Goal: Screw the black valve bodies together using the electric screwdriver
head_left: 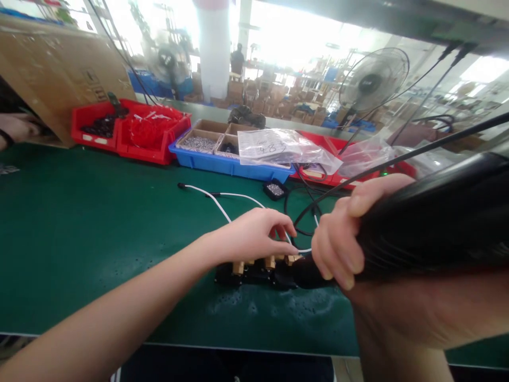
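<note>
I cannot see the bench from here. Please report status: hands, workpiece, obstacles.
Left hand pinching white wire at black block. Right hand gripping black tool, tip at block. Black cable loops close behind.

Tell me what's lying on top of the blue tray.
A clear plastic bag with handwriting drapes over the blue tray's right end. Cardboard boxes of small metal parts show at left; whatever sits beneath the bag is covered.

A factory: a long green work table, part bins at 11 o'clock, boxes behind.
</note>
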Motion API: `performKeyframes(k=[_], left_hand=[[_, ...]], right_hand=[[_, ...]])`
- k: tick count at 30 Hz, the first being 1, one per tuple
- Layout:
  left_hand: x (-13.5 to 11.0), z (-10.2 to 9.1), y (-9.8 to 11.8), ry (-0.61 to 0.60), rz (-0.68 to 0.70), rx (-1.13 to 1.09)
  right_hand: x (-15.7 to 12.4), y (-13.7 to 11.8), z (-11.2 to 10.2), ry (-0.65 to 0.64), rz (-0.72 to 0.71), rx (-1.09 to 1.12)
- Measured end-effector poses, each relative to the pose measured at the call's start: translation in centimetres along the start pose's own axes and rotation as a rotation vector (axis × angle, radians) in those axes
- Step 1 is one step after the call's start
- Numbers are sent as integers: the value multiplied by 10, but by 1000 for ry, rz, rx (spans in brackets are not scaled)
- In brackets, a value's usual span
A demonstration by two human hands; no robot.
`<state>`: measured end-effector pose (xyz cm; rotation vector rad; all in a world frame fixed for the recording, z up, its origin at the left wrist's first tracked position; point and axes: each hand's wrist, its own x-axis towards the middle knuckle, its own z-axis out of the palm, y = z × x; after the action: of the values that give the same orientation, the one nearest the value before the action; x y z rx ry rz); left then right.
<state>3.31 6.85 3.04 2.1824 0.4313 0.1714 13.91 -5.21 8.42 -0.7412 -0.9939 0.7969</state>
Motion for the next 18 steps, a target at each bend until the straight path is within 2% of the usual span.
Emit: performKeyframes(k=[2,5,9,18], left_hand=[[-13,-1,-1,87,19,155],[-26,3,-4,117,-3,181],[-30,9,-6,145,24,87],[-35,9,-9,129,100,-46]], right_hand=[[2,1,1,-88,-78,-73],[6,-1,2,-199,-43,-109],[9,-2,9,-64,-16,-109],[8,-2,11,-50,-40,-122]])
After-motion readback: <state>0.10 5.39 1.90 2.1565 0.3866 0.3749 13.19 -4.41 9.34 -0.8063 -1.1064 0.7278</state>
